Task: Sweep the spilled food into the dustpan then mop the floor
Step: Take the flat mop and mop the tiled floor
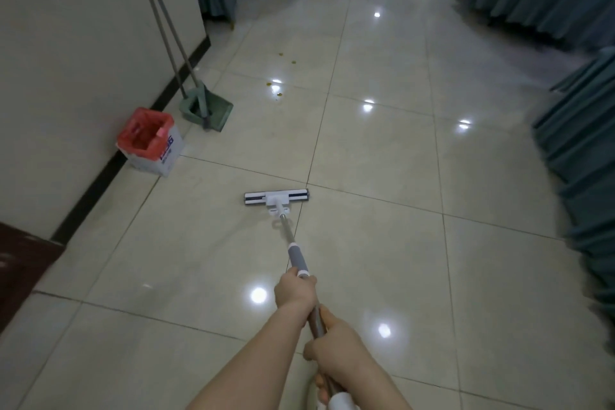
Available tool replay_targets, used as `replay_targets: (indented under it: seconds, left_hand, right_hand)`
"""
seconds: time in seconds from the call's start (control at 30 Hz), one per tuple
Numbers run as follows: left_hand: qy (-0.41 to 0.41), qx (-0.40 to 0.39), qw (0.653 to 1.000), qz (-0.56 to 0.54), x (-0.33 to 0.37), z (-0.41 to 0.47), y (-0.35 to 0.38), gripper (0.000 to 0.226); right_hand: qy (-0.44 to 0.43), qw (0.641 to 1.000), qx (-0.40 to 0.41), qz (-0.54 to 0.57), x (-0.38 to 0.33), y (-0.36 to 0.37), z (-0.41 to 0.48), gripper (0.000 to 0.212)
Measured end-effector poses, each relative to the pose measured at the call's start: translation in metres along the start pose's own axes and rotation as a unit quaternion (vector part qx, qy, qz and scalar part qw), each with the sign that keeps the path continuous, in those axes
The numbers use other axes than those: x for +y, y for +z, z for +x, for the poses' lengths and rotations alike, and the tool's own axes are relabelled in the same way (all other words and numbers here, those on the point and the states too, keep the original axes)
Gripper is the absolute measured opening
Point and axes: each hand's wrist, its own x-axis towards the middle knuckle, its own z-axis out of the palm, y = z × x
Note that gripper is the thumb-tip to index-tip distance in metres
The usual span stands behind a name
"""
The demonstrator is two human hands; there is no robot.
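Observation:
I hold a flat mop with both hands. Its white head (277, 198) lies flat on the glossy tiled floor (382, 176) ahead of me. My left hand (295, 291) grips the pole just below the grey sleeve. My right hand (336, 348) grips it lower down, nearer my body. A few small yellowish food bits (277, 90) lie on the tiles farther ahead, well beyond the mop head. A green dustpan (208, 108) with a broom standing in it leans against the wall at the left.
A white box lined with a red bag (148, 140) stands against the left wall (83, 43) with its dark baseboard. Teal-covered chairs and tables (572, 143) line the right side and the far end. A dark brown door edge (20, 270) is at the left.

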Motion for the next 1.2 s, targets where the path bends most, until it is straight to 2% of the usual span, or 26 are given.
replay_targets:
  seconds: [0.1,0.23,0.43,0.63,0.77,0.93,1.2]
  left_hand:
    - [-0.004,0.016,1.000,0.026,0.010,0.031,-0.006,0.018]
    - [0.010,0.017,0.999,0.039,0.041,0.084,-0.022,0.021]
    - [0.018,0.016,0.999,0.041,0.122,0.175,-0.056,0.027]
    - [0.028,0.005,0.999,0.043,0.215,0.271,-0.053,0.027]
    - [0.036,0.007,0.998,0.049,0.281,0.330,-0.045,0.022]
    - [0.037,0.023,0.995,0.092,0.373,0.404,-0.048,0.021]
    - [0.038,0.036,0.990,0.132,0.479,0.508,-0.077,0.025]
  right_hand:
    - [-0.015,1.000,0.020,-0.002,-0.023,0.010,0.016,0.079]
    - [0.002,0.998,0.012,0.064,-0.068,0.017,0.057,0.082]
    - [0.029,0.993,0.002,0.118,-0.166,0.017,0.129,0.059]
    - [0.018,0.995,-0.007,0.101,-0.263,-0.028,0.207,0.047]
    - [0.010,0.992,-0.026,0.121,-0.324,-0.066,0.258,0.050]
    - [0.002,0.991,-0.010,0.130,-0.414,-0.097,0.325,0.054]
    - [0.021,0.991,-0.010,0.133,-0.540,-0.110,0.408,0.074]
